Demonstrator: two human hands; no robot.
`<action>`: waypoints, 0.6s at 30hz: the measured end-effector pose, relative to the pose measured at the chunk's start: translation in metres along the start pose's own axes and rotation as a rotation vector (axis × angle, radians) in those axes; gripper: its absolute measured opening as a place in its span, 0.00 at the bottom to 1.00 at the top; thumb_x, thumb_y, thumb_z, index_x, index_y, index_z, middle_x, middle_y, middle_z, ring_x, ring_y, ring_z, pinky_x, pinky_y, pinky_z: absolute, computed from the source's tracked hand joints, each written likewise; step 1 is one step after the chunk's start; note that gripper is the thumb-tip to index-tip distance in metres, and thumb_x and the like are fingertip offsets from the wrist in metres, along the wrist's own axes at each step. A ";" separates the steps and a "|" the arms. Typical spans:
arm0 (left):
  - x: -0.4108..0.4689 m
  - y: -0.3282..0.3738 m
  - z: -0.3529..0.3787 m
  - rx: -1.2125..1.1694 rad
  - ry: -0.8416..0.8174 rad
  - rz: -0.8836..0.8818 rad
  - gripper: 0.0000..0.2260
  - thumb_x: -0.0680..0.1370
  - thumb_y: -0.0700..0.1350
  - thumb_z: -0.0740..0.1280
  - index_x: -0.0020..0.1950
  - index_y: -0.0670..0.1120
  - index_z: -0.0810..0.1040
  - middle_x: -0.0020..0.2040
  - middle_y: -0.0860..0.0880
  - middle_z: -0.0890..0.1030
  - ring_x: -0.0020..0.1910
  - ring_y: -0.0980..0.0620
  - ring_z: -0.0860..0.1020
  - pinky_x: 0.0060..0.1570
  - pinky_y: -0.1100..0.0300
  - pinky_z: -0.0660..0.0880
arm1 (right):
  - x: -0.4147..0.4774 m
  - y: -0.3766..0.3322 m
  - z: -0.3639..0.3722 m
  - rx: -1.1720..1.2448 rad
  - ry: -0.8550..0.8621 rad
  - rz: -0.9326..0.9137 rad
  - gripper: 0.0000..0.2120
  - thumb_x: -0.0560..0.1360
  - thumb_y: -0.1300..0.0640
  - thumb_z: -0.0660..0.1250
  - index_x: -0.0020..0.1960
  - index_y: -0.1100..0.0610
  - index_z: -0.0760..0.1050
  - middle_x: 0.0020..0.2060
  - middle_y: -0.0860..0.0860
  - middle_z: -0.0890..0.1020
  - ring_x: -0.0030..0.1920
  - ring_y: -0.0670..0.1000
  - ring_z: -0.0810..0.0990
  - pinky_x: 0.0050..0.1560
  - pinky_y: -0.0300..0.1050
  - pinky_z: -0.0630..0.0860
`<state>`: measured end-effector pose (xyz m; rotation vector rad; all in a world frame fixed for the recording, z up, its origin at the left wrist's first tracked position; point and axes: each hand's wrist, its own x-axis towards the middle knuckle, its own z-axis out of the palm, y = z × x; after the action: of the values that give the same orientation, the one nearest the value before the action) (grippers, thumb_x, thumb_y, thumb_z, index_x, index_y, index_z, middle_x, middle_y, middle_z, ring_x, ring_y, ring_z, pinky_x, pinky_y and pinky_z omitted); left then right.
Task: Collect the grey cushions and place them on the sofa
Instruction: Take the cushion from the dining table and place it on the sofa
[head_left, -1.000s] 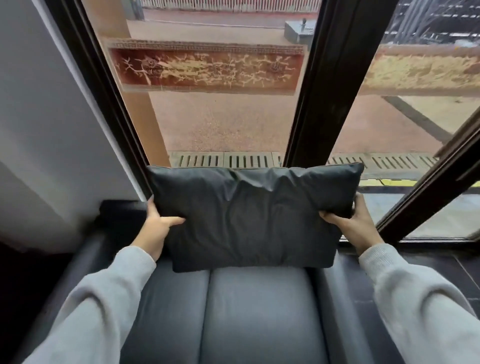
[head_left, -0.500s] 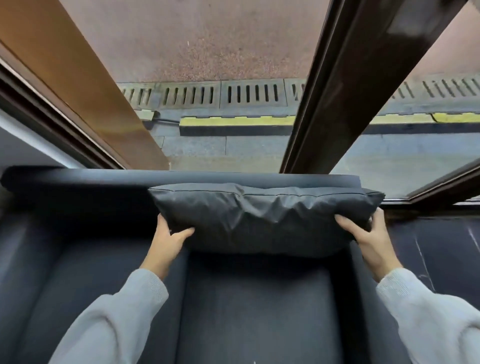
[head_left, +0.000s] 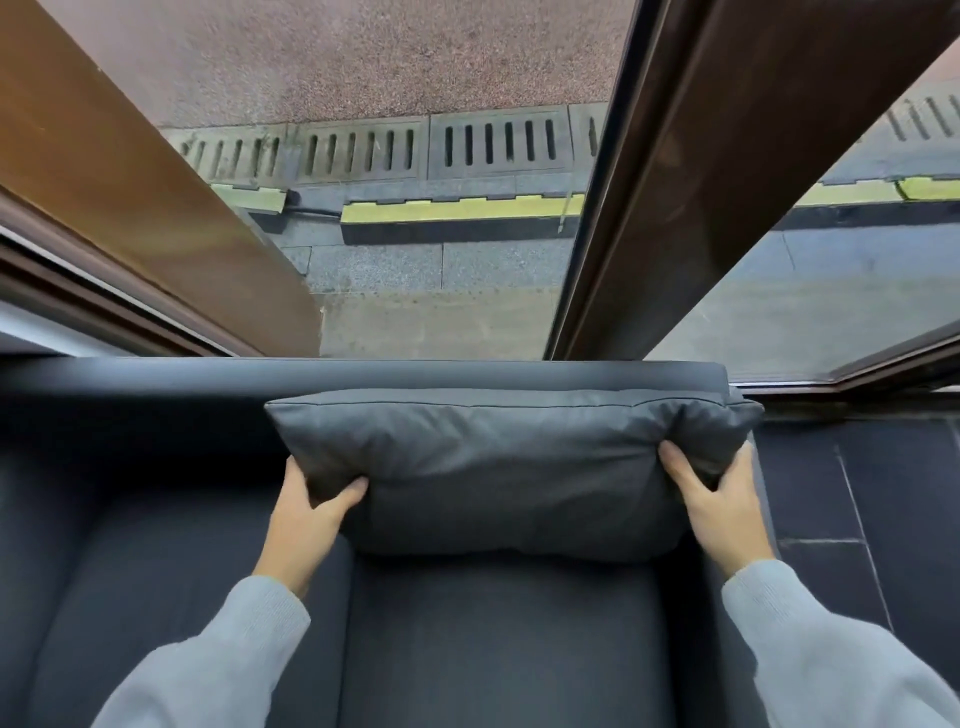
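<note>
Here the grey cushion (head_left: 498, 467) stood against the sofa (head_left: 493, 639) backrest, over the right-hand seat. Left hand (head_left: 306, 519) and right hand (head_left: 722, 504) each gripped a lower corner. Best practice: press it squarely back, then let go evenly.

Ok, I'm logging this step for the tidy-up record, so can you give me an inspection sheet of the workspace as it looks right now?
Surface: dark sofa; seat bare in front of the cushion.
Job's things: one grey cushion propped against the sofa backrest at the right end; no other cushion seen.
Clutter: nothing seen.
Grippers: left hand grips the cushion's lower left corner; right hand grips its right end.
Cables: a dark cable outside, by the yellow kerb strip.
Surroundings: window frame behind the sofa, drain grates outside, dark tiled floor to the right.
</note>
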<state>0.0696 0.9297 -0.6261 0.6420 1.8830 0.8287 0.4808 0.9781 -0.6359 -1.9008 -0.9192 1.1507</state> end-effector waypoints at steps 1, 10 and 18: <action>0.003 0.003 0.005 0.010 0.007 -0.003 0.26 0.76 0.44 0.77 0.64 0.69 0.72 0.65 0.57 0.81 0.66 0.52 0.79 0.69 0.40 0.74 | 0.003 -0.001 0.002 0.001 0.003 0.004 0.27 0.59 0.22 0.75 0.52 0.24 0.68 0.50 0.29 0.82 0.54 0.32 0.79 0.58 0.42 0.74; 0.007 0.007 0.007 0.237 0.033 0.004 0.32 0.78 0.51 0.74 0.77 0.54 0.62 0.73 0.47 0.75 0.72 0.45 0.73 0.74 0.46 0.67 | 0.004 0.006 0.008 -0.043 -0.031 0.135 0.53 0.58 0.18 0.70 0.77 0.38 0.61 0.68 0.43 0.77 0.71 0.54 0.75 0.73 0.58 0.70; -0.059 0.032 0.017 0.685 -0.049 0.066 0.46 0.81 0.66 0.61 0.85 0.45 0.39 0.86 0.44 0.48 0.84 0.41 0.49 0.80 0.41 0.53 | -0.083 -0.017 0.011 -0.415 -0.173 0.057 0.51 0.78 0.31 0.62 0.84 0.46 0.30 0.85 0.56 0.43 0.84 0.59 0.42 0.82 0.60 0.46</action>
<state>0.1126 0.9121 -0.5742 1.1295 2.1043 0.1782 0.4387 0.9182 -0.5922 -2.1887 -1.2875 1.2459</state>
